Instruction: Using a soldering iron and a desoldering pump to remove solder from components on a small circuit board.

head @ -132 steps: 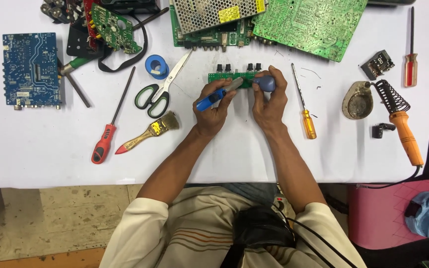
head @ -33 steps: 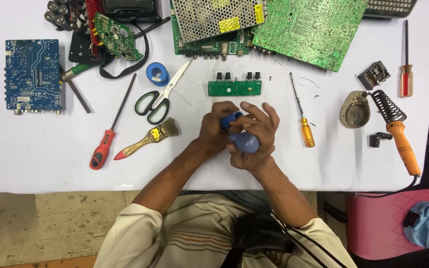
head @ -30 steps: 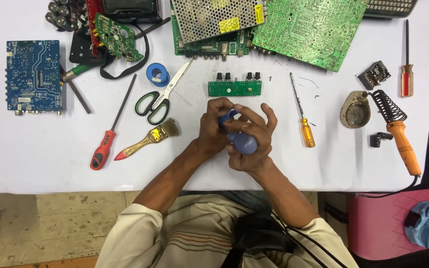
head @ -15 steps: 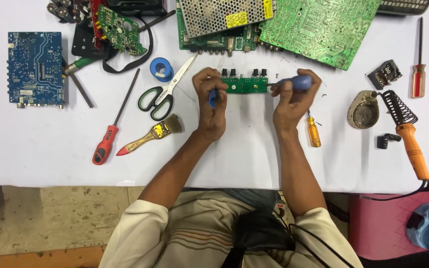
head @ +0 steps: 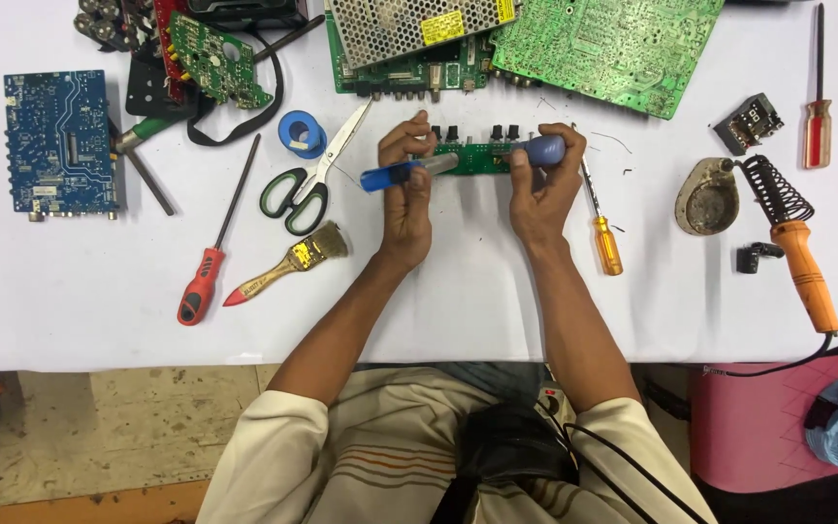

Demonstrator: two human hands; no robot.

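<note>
Two small yellow rectangular labels show, both stuck on the perforated grey metal cover (head: 409,24) at the far edge of the white bench (head: 458,291): one yellow label (head: 437,27) near the cover's middle, the other yellow label (head: 506,11) at its right corner. No packages, signs or screens show.

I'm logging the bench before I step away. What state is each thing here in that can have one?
Left hand: gripping a blue tool.
Right hand: gripping a blue handle.
Small green board: lying flat between the hands.
Scissors: slightly open.
Soldering iron: resting in its coil stand.
Red screwdriver: lying untouched.
Brush: lying untouched.
Yellow screwdriver: lying beside the right hand.
</note>
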